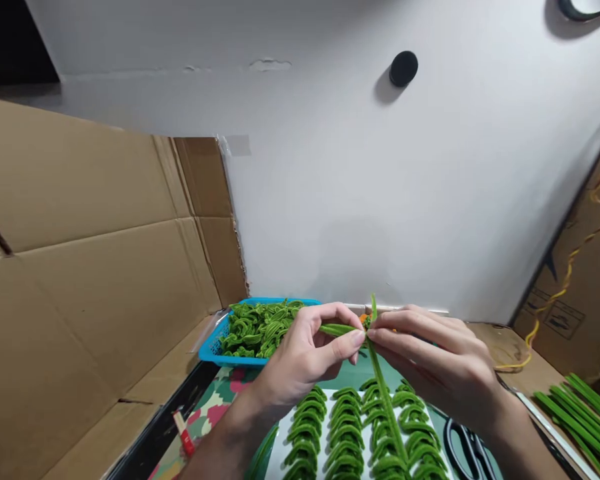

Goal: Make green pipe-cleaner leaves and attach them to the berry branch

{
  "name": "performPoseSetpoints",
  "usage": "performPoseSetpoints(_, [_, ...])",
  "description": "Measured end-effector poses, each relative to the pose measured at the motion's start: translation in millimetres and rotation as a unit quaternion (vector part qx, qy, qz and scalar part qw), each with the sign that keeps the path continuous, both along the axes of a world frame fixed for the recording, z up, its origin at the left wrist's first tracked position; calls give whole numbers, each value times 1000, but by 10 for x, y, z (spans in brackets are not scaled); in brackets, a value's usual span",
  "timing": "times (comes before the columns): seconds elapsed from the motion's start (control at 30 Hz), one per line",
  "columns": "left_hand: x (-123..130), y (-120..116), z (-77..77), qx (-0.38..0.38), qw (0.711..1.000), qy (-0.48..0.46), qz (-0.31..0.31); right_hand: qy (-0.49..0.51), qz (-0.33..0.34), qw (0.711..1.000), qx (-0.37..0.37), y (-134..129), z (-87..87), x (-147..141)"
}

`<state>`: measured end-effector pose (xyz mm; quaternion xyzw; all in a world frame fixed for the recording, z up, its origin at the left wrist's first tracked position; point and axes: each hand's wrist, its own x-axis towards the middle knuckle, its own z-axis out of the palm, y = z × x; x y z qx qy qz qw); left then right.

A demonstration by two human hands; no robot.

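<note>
My left hand (325, 343) pinches a folded green fuzzy strip, with its thumb and forefinger closed near the middle of the view. Fingertips touching it, my right hand (430, 350) is closed on a long green fuzzy stem (384, 393). The stem's short end points up past the fingers, and its long end hangs down over the white board. On the white board (279, 443) below lie rows of curved green fuzzy pieces (347, 427). The exact spot where strip and stem meet is partly hidden by the fingertips.
A blue basket (210, 348) at the left back holds many curled green pieces (265, 327). Black-handled scissors (467, 448) lie right of the board, and straight green stems (580, 413) at the far right. Cardboard (90, 267) stands at left; a red-wrapped item (184, 433) lies lower left.
</note>
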<state>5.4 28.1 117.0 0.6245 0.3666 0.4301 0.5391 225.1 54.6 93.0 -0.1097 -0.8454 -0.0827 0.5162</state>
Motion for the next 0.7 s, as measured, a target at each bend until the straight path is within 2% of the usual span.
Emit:
performPoseSetpoints(0.07, [5,2,-18,40,999,32,17,18,10,1000,-15,34,-29,-32])
performPoseSetpoints(0.17, [46,25,-82,166,977,107,85,63,24,994,-83,119,-96,-129])
performPoseSetpoints(0.23, [69,66,-153,275,939,161,127,95,41,982,-160,195,-151,-211])
performPoseSetpoints(0.3, [62,125,-229,393,883,206,154,125,71,951,-275,275,-203,-281])
performPoseSetpoints(0.37, [17,192,-294,501,809,261,163,141,122,890,-417,351,-247,-320])
performPoseSetpoints(0.47, [-69,281,-356,601,697,373,117,109,215,753,-612,454,-293,-304])
performPoseSetpoints(0.5, [-85,305,-369,614,677,394,99,91,238,713,-653,479,-302,-284])
performPoseSetpoints(0.53, [-88,325,-378,614,676,396,89,80,254,685,-678,497,-307,-263])
performPoseSetpoints(0.57, [-80,341,-383,598,702,377,87,75,257,672,-690,505,-307,-243])
performPoseSetpoints(0.6, [-60,352,-383,558,749,345,94,78,249,678,-688,501,-300,-228])
performPoseSetpoints(0.63, [-32,358,-375,497,806,304,106,84,231,697,-674,485,-287,-219])
performPoseSetpoints(0.7, [32,355,-337,337,909,210,125,104,178,757,-620,423,-245,-219])
